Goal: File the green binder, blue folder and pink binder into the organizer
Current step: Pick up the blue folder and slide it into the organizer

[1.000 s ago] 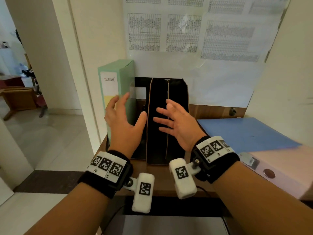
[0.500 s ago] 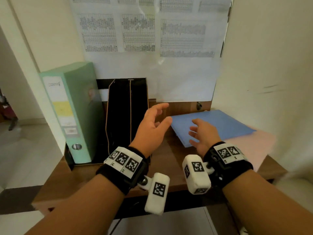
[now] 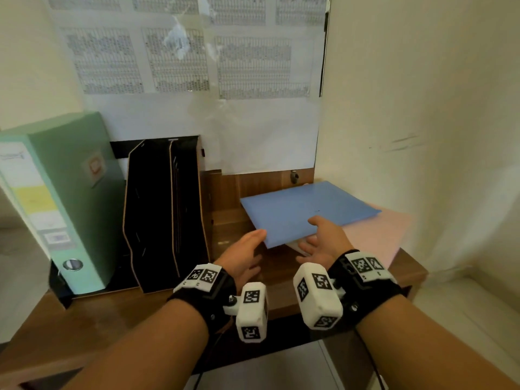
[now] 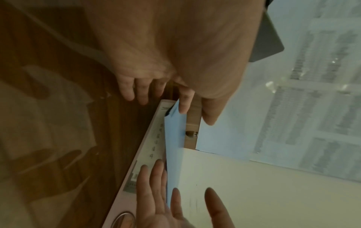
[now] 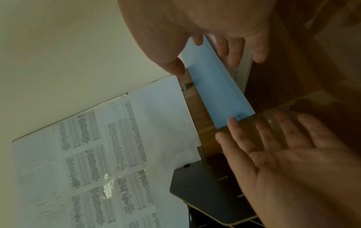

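Observation:
The green binder [image 3: 64,198] stands upright in the left slot of the black organizer [image 3: 163,209]; its other slots hold nothing. The blue folder [image 3: 304,209] lies flat on the pink binder [image 3: 380,232] at the desk's right. My left hand [image 3: 253,243] is open, its fingertips at the folder's near left corner. My right hand [image 3: 312,235] is open at the folder's near edge, thumb over the top and fingers below. The right wrist view shows the folder [image 5: 220,92] between that thumb and those fingers [image 5: 230,50]. The left wrist view shows the pink binder's spine [image 4: 148,154] under the folder [image 4: 173,138].
The wooden desk [image 3: 92,319] has bare room in front of the organizer. A cream wall [image 3: 422,136] stands close on the right. Printed sheets [image 3: 180,60] hang on the back wall. A small knob [image 3: 294,175] sticks out behind the folder.
Both hands left the organizer and green binder, moved right and lowered to the blue folder's near edge. The head view swung right and down.

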### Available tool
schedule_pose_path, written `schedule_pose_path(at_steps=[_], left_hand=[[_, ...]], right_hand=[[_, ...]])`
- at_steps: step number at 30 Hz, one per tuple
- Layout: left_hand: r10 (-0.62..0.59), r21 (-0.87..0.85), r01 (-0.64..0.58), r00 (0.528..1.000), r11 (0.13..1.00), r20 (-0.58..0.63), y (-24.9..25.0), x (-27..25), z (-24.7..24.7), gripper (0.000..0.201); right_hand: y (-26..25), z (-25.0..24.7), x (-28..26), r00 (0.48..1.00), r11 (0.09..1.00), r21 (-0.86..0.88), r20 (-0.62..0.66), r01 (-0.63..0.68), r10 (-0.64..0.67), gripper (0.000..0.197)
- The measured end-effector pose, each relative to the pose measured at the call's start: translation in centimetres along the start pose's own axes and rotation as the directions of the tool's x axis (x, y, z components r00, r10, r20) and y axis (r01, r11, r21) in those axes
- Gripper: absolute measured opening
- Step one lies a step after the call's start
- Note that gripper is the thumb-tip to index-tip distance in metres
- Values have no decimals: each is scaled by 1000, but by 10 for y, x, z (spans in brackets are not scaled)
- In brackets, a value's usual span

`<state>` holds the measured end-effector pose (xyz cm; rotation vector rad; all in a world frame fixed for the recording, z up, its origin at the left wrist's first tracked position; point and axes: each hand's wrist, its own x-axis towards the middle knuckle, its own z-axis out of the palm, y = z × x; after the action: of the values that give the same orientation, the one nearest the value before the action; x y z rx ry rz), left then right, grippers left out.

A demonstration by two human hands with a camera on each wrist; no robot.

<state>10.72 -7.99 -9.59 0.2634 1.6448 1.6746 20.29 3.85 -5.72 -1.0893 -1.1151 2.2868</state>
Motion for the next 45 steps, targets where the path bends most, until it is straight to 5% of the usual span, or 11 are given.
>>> schedule_pose_path(at_steps=[11, 18, 22, 30, 36, 40, 45], left_hand=[[38, -123, -36, 999, 992, 19, 2, -8, 3, 39], [-19, 3, 18, 983, 1000, 181, -3, -24, 2, 42], [-2, 27, 0, 998, 1000, 58, 0, -29, -4, 36], [25, -101, -26, 1000, 995, -8, 6, -32, -18, 39], [176, -273, -165, 984, 948, 18, 26, -37, -25, 63], [307, -383, -293, 951, 876, -24, 54, -43, -39, 74], [376, -369, -379, 923, 849, -84, 83, -52, -68, 78]], right_hand=[[8, -5, 14, 998, 981, 185, 13, 54, -58, 45], [10, -3, 16, 999, 996, 82, -31, 36, -33, 39], [15, -5, 25, 990, 994, 13, -86, 112, -111, 46], [16, 3, 24, 927, 903, 212, -110, 373, -358, 42], [3, 7, 5, 882, 849, 367, 131, 381, -452, 37], [-3, 2, -2, 839, 876, 358, 318, 324, -441, 31], [-5, -1, 0, 768, 865, 246, 397, 438, -502, 38]])
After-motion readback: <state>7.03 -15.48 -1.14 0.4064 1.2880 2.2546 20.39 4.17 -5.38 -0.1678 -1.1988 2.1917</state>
